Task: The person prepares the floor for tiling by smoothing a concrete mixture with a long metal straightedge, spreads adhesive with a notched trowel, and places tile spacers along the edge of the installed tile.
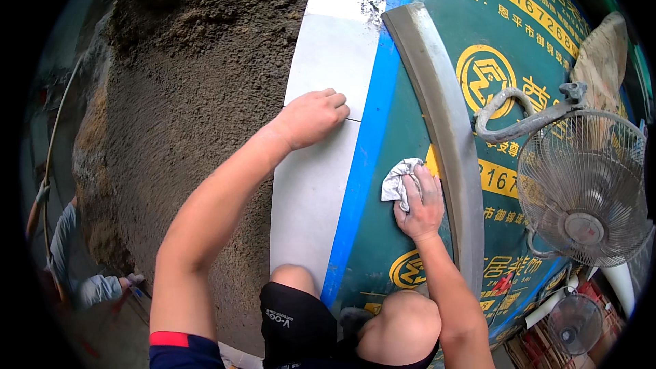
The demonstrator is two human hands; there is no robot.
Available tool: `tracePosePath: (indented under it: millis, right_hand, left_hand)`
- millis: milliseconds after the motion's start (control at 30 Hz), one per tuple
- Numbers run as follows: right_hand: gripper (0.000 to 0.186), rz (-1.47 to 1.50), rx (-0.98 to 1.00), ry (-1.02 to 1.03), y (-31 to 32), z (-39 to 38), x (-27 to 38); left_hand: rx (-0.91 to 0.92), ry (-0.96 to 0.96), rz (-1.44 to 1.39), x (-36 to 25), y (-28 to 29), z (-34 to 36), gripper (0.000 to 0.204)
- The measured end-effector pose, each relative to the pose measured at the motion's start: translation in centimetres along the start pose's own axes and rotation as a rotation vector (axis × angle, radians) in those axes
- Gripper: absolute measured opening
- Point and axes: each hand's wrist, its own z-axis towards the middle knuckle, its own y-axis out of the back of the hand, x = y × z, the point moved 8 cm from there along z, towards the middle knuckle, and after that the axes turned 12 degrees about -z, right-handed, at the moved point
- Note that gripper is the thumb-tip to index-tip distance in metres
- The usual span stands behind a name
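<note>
Left hand (316,117): fingers curled at the joint of the pale tiles (307,195); fingertips hidden, cannot tell if gripping | Right hand (422,201): closed over crumpled white wad (396,181) on green sheet (372,239), between blue strip (361,157) and long grey bar (443,102) | Mortar bed (198,82): left of tiles

Lt-gray flr tiles (307,198) meet grn sheet (369,246) edged w/ blue tape (373,109), long metal bar (447,113) atop sheet.

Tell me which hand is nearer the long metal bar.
Right. The right hand is just beside the bar; the left hand is farther left, over the white tiles.
</note>
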Motion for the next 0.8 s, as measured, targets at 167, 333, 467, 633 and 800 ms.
tracePosePath:
  millis: [167, 333, 467, 633, 800]
  right_hand:
    - [0.059, 0.000, 0.004, -0.001, -0.2, -0.1, 0.0]
    - [0.059, -0.005, 0.015, -0.003, -0.3, -0.2, -0.1]
    - [0.060, -0.003, 0.007, 0.005, -0.1, 0.1, 0.0]
    - [0.063, 0.008, 0.019, -0.004, -0.2, -0.1, -0.2]
    - [0.073, 0.066, 0.089, -0.021, -0.9, -0.6, -0.6]
  left_hand:
    - [-0.044, 0.027, -0.024, 3.2, 1.5, -3.9, 0.016]
    - [-0.085, 0.160, 0.271, 6.5, 6.7, -9.1, 0.023]
    - [-0.310, 0.188, 0.238, 3.3, 5.8, -7.8, 0.036]
    - [-0.160, 0.241, -0.247, -6.9, -5.4, -2.4, 0.087]
    - [-0.192, 0.441, -0.283, -9.4, -6.0, -1.7, 0.092]
